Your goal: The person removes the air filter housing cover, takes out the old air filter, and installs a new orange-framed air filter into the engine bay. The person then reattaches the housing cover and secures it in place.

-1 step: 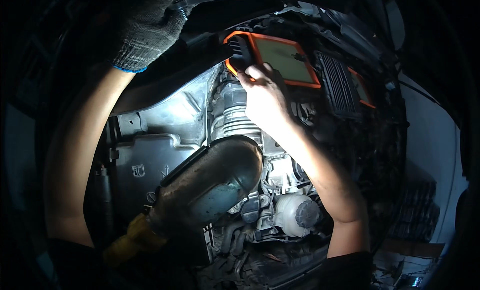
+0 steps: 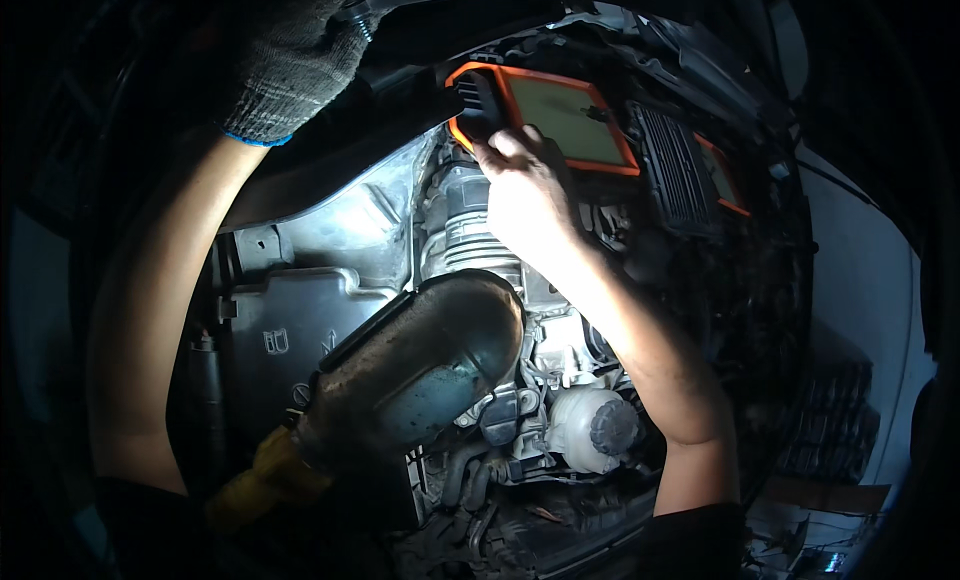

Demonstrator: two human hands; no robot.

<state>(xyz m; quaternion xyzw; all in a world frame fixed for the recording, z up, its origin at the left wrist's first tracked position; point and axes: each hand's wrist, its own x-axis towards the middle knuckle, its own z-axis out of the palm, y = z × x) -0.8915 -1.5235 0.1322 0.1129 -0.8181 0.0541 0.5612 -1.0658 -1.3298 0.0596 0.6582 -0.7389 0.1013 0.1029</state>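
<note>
My bare right hand (image 2: pixel 530 180) reaches over the engine to the near left edge of an orange-rimmed air filter (image 2: pixel 565 120) with a pale middle. Its fingers are curled against that edge, beside a black ribbed part (image 2: pixel 478 95). My left hand (image 2: pixel 300 70), in a grey knit glove with a blue cuff, is raised at the upper left against a dark panel. Its fingers are lost in the dark, so its grip does not show. A bolt-like metal piece (image 2: pixel 358 24) appears next to that glove.
A large dark rounded duct (image 2: pixel 430 360) crosses the foreground, with something yellow (image 2: pixel 275 475) at its lower end. A white reservoir with a dark cap (image 2: pixel 595 430) stands right of it. A black box cover (image 2: pixel 300 320) lies at left, and a ribbed grey part (image 2: pixel 670 165) sits beyond the filter.
My right hand and the air filter have shifted very slightly to the left. My left hand stays about where it was.
</note>
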